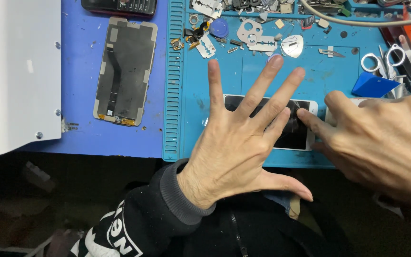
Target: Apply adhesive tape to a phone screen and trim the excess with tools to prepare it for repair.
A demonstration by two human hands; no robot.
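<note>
Fingers spread wide, the left hand lies flat across a white-framed smartphone with a dark glass screen, which rests on the turquoise ribbed silicone work mat. The right hand comes in from the right, its forefinger pressing the screen's right end near the left little finger, grasping nothing. A detached dark display panel lies well apart to the left.

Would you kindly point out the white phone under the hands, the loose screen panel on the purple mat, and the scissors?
white phone (300,138), head view, on the dark glass near its right end.
loose screen panel (124,71), head view, on the middle of its dark back.
scissors (381,59), head view, between the finger loops.
</note>
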